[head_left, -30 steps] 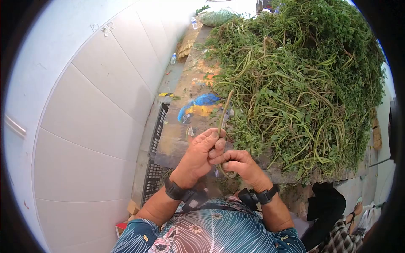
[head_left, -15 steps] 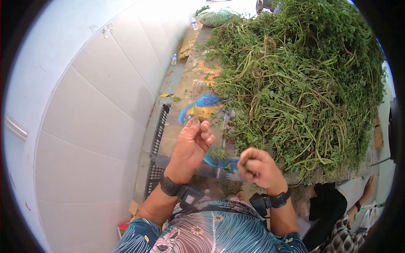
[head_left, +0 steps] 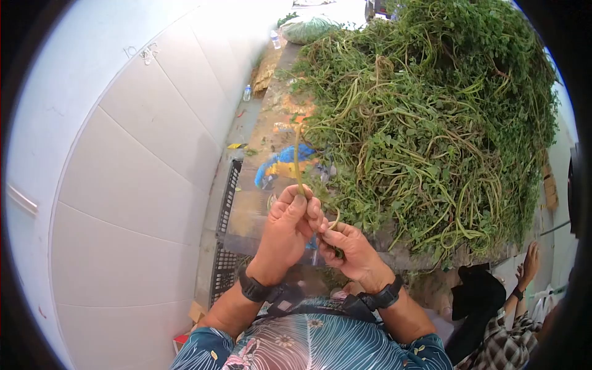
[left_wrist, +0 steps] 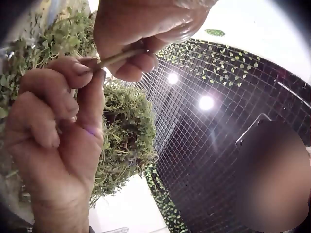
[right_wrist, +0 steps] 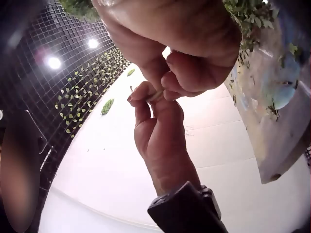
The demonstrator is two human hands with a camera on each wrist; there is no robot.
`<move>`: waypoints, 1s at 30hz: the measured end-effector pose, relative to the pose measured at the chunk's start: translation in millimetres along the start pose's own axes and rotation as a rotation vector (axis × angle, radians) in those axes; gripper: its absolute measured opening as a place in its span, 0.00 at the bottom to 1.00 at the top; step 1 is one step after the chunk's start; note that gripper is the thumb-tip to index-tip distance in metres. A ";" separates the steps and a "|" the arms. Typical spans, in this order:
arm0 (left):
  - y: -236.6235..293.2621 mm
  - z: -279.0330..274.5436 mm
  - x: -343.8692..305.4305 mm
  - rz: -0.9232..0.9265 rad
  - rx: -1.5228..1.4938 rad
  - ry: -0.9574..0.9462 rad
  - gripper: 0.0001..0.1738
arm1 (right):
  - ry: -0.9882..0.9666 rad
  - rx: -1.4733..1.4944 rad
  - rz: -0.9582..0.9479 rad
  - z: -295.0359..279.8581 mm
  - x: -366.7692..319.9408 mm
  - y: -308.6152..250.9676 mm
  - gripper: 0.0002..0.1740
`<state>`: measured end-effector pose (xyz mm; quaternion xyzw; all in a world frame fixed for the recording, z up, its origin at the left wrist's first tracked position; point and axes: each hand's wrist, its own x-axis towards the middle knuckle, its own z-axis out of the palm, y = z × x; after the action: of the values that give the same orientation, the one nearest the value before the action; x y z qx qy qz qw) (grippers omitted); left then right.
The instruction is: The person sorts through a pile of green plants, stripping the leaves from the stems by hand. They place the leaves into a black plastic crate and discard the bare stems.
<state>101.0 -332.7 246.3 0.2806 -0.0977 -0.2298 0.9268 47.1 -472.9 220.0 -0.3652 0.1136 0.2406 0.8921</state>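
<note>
A thin green stem (head_left: 297, 161) stands up from my left hand (head_left: 285, 227), pinched between thumb and fingers above the table's near edge. My right hand (head_left: 354, 254) meets it fingertip to fingertip and pinches a curved part of a stem, whose loop shows above the right thumb. In the left wrist view a short piece of stem (left_wrist: 116, 58) spans the fingers of both hands. Beyond the hands, a large heap of leafy green stems (head_left: 425, 148) covers much of the table (head_left: 246, 213).
Black plastic crates (head_left: 223, 271) stand left of the table beside a pale wall (head_left: 135, 203). A bagged green bundle (head_left: 306, 28) lies at the far end, near a water bottle (head_left: 275, 40). Another person's arm (head_left: 529, 268) shows at lower right.
Half a second ago the hands were apart; my right hand has moved left to meet my left hand. A stem now stands upright from the left fingers. The other person's hand shifted slightly left.
</note>
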 end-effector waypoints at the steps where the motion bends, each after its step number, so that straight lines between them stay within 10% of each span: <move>1: 0.9 0.3 -0.7 -0.002 0.011 -0.005 0.07 | 0.007 -0.016 -0.003 1.6 0.0 -0.2 0.10; 15: 26.7 -3.8 4.3 0.041 -0.136 0.100 0.08 | -0.059 -0.273 0.053 -13.4 -12.6 5.5 0.05; 30: 23.3 1.8 5.6 -0.112 -0.074 0.135 0.11 | 0.114 -1.114 -0.551 -8.4 -7.3 -0.9 0.10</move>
<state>114.1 -319.0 261.2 0.2661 -0.0105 -0.2655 0.9266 41.0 -482.0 217.4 -0.8038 -0.0798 0.0050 0.5895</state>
